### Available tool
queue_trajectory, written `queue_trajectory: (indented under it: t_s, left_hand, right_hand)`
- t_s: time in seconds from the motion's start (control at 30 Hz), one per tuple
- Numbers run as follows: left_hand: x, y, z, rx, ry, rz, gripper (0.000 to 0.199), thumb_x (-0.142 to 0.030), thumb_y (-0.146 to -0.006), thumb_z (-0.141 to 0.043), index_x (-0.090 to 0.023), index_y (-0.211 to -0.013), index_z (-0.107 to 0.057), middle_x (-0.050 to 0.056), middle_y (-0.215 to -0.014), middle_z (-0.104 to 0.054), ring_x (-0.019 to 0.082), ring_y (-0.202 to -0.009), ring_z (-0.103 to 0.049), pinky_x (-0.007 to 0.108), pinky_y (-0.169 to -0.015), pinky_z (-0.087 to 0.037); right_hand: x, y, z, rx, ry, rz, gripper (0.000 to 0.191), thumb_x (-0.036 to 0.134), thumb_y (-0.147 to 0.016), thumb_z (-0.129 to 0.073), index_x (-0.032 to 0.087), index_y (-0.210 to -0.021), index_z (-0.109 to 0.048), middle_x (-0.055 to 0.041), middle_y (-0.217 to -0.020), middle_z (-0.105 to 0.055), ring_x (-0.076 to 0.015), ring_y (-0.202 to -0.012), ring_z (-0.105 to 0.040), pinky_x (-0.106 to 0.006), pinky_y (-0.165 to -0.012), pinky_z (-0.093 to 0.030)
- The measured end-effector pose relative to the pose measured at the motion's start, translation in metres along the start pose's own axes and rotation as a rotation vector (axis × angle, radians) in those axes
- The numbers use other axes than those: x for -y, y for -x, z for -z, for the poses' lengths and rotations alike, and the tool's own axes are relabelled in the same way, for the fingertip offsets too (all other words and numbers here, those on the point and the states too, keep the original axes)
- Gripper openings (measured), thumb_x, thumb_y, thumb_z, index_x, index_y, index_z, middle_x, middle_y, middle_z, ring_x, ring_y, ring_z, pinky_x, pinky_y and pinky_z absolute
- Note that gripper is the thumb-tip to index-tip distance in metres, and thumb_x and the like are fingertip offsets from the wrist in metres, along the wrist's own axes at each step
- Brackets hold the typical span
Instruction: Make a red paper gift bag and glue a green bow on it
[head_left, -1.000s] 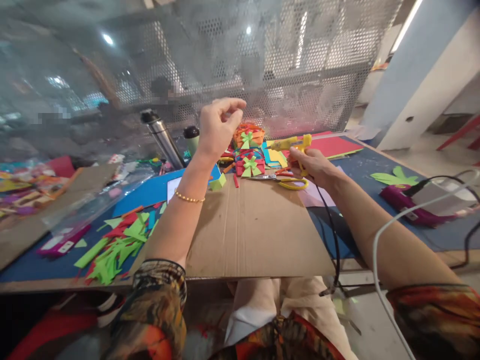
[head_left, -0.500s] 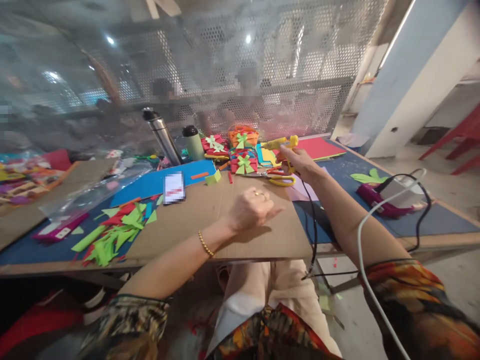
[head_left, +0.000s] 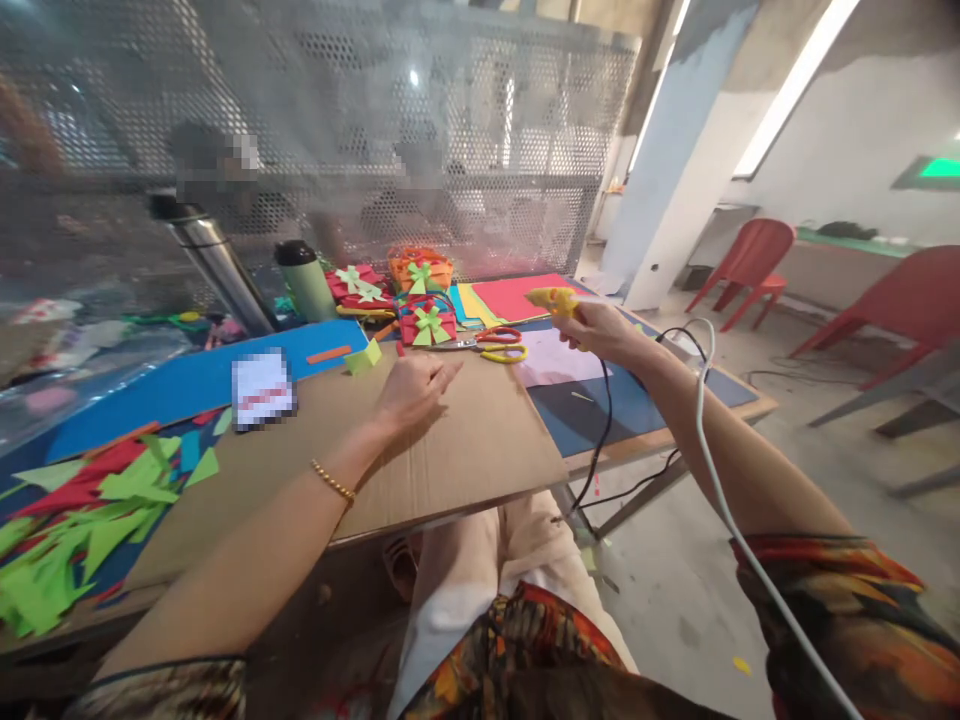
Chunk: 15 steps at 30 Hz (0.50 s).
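My right hand [head_left: 594, 328] is wrapped round a yellow glue gun [head_left: 553, 300], held above the back right of the table; its black cord hangs down. Over the cardboard [head_left: 465, 430] is my left hand [head_left: 416, 385], its fingers curled in; whatever they may hold is too small to make out. Scissors [head_left: 504, 345] with red and yellow handles lie between the two hands, at the cardboard's back edge. Behind my left hand sits a red paper piece with a green bow [head_left: 430, 326]. A folded green paper [head_left: 364, 358] stands to its left.
A phone [head_left: 262, 388] and a pile of green and red paper scraps [head_left: 82, 530] lie at left. A steel flask [head_left: 217, 262] and a green bottle [head_left: 304, 280] stand at the back. Coloured sheets [head_left: 517, 298] lie behind the scissors. A white cable [head_left: 703, 420] crosses my right arm.
The view has turned to the right. My right hand still holds the glue gun, now clear of the coloured sheets' left part and farther from the scissors. My left hand stays curled above the cardboard.
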<state>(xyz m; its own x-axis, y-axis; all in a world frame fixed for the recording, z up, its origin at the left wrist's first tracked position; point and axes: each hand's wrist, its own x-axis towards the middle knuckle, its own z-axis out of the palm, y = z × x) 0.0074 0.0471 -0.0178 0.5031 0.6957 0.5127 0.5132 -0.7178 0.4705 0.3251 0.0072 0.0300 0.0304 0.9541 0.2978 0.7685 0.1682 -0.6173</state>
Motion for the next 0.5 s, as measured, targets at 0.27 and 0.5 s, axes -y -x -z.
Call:
queue_trajectory:
  t_s: [0.27,0.5]
  left_hand:
    - [-0.017,0.006,-0.008,0.134,-0.045,-0.087,0.050,-0.043,-0.101,-0.048,-0.022,-0.056,-0.039,0.001,-0.059,-0.050,0.016,-0.060,-0.046,0.033,-0.066,-0.032]
    - [-0.015,0.007,-0.015,0.177,-0.074,-0.118,0.057,-0.046,-0.105,-0.044,-0.022,-0.054,-0.040,0.002,-0.057,-0.051,0.014,-0.056,-0.042,0.033,-0.062,-0.030]
  right_hand:
    - [-0.026,0.017,-0.006,0.075,0.776,0.020,0.035,0.034,-0.103,-0.047,0.014,-0.121,-0.071,-0.0209,-0.116,-0.071,-0.0338,-0.105,-0.065,-0.040,-0.087,-0.037]
    - [-0.045,0.006,-0.023,0.168,0.939,-0.026,0.039,0.023,-0.100,-0.047,0.011,-0.133,-0.065,-0.0249,-0.120,-0.069,-0.0351,-0.107,-0.065,-0.044,-0.091,-0.039]
